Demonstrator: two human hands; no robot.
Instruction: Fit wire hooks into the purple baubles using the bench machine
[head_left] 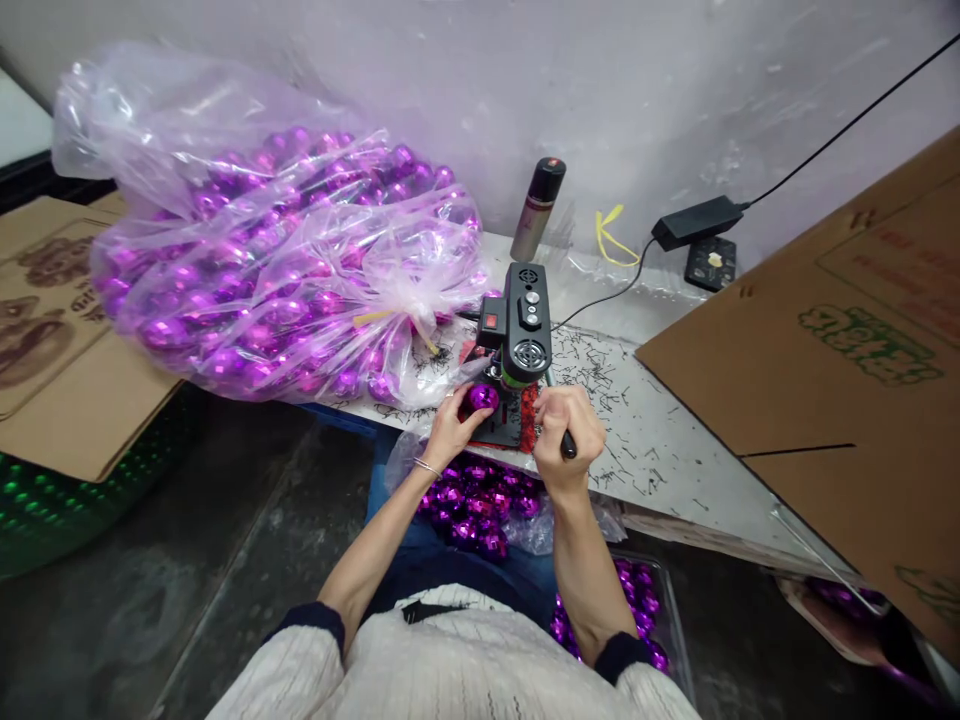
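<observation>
Between pinching left fingers [457, 397], a purple ball [484, 396] is sitting, probably light, slippery, best held by its sides; right fingers [552, 420] are gripping a black handle [568, 446].

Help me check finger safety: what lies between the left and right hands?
From left hand to right hand, the head view shows a purple ball, a black machine base and red mat.
</observation>
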